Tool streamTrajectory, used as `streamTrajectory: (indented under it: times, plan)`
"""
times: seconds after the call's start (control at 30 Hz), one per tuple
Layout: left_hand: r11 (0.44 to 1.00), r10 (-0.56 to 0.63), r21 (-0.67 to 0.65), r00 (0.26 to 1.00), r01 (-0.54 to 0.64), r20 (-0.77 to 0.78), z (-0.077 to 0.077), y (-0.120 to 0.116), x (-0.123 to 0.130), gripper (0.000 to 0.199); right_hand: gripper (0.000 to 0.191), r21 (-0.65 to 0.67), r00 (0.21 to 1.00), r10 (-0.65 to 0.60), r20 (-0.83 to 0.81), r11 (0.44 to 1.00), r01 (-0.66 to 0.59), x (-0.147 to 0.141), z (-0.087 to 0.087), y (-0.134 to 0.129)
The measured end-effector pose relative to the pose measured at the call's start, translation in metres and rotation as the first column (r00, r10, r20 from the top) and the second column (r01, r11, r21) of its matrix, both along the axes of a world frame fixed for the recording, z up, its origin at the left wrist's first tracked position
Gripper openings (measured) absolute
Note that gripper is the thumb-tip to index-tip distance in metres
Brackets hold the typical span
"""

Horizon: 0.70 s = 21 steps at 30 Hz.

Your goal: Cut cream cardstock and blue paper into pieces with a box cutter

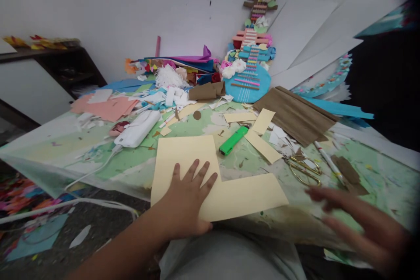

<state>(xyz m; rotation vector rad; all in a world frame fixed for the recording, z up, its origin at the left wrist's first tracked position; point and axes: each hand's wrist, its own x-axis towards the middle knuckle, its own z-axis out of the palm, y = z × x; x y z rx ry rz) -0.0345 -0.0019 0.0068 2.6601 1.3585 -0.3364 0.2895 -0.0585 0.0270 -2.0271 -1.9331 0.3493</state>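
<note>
My sole view, head-worn, facing forward and down, left hand (187, 194) and right hand (364, 223) at close range, table (243, 165) below, wall (147, 4) beyond.

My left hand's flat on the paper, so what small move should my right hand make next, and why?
I'd probably pick up the scissors with your right hand: it looks empty, with its fingertips near the gold handles, while your spread left hand rests on the L-shaped paper.
</note>
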Motion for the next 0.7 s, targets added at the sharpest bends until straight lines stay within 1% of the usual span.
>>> streamTrajectory:
  times: [0.03, 0.07, 0.13, 0.17, 0.23, 0.27, 0.3, 0.4, 0.47, 0.5, 0.53, 0.6, 0.67, 0.7]
  plan:
    - [1.000, 0.015, 0.008, 1.000, -0.015, -0.011, -0.001, -0.004, 0.001, 0.097, 0.039, -0.029, 0.999, 0.026, -0.033, 0.999, -0.027, -0.007, 0.004, 0.017]
    - [0.999, 0.027, 0.022, 1.000, -0.027, -0.015, -0.002, -0.008, 0.000, 0.096, 0.045, -0.044, 0.999, 0.054, -0.008, 0.998, -0.054, -0.016, 0.007, 0.036]
    - [0.996, 0.063, 0.065, 0.998, -0.063, -0.005, -0.006, -0.017, -0.002, 0.094, 0.052, -0.012, 0.979, 0.123, 0.162, 0.992, -0.122, -0.036, 0.012, 0.079]
    - [0.992, 0.086, 0.092, 0.996, -0.087, 0.006, -0.007, -0.021, -0.003, 0.093, 0.052, -0.026, 0.963, 0.124, 0.238, 0.992, -0.121, -0.044, 0.013, 0.099]
    - [0.978, 0.154, 0.137, 0.988, -0.154, 0.017, -0.010, -0.027, -0.006, 0.091, 0.052, -0.087, 0.939, 0.042, 0.342, 0.996, -0.012, -0.057, 0.011, 0.131]
    - [0.967, 0.204, 0.154, 0.979, -0.203, 0.010, -0.010, -0.029, -0.006, 0.090, 0.053, -0.113, 0.931, 0.003, 0.364, 0.993, 0.041, -0.061, 0.009, 0.142]
    - [0.952, 0.261, 0.166, 0.965, -0.257, -0.004, -0.009, -0.030, -0.005, 0.088, 0.051, -0.128, 0.930, -0.009, 0.368, 0.990, 0.060, -0.063, 0.006, 0.151]
    - [0.900, 0.416, 0.170, 0.908, -0.402, -0.054, 0.003, -0.028, 0.002, 0.084, 0.039, -0.161, 0.945, 0.011, 0.326, 0.986, 0.044, -0.062, -0.003, 0.166]
    - [0.879, 0.467, 0.144, 0.881, -0.454, -0.075, 0.014, -0.024, 0.009, 0.087, 0.029, -0.173, 0.962, 0.035, 0.272, 0.985, 0.013, -0.058, -0.006, 0.170]
    - [0.879, 0.470, 0.128, 0.878, -0.459, -0.083, 0.019, -0.023, 0.011, 0.090, 0.024, -0.173, 0.971, 0.045, 0.235, 0.985, -0.004, -0.055, -0.004, 0.170]
    - [0.887, 0.458, 0.113, 0.884, -0.448, -0.090, 0.025, -0.021, 0.012, 0.091, 0.020, -0.165, 0.980, 0.049, 0.193, 0.986, -0.017, -0.052, -0.002, 0.170]
    - [0.920, 0.388, 0.095, 0.917, -0.380, -0.091, 0.032, -0.016, 0.008, 0.090, 0.018, -0.126, 0.994, 0.038, 0.098, 0.992, -0.026, -0.042, 0.008, 0.165]
    - [0.964, 0.255, 0.096, 0.965, -0.249, -0.063, 0.035, -0.008, -0.002, 0.079, 0.023, -0.061, 1.000, -0.007, 0.001, 0.998, 0.007, -0.030, 0.022, 0.156]
    - [0.979, 0.177, 0.105, 0.983, -0.172, -0.041, 0.034, -0.001, -0.009, 0.072, 0.027, -0.023, 0.998, -0.046, -0.044, 0.999, 0.045, -0.024, 0.028, 0.150]
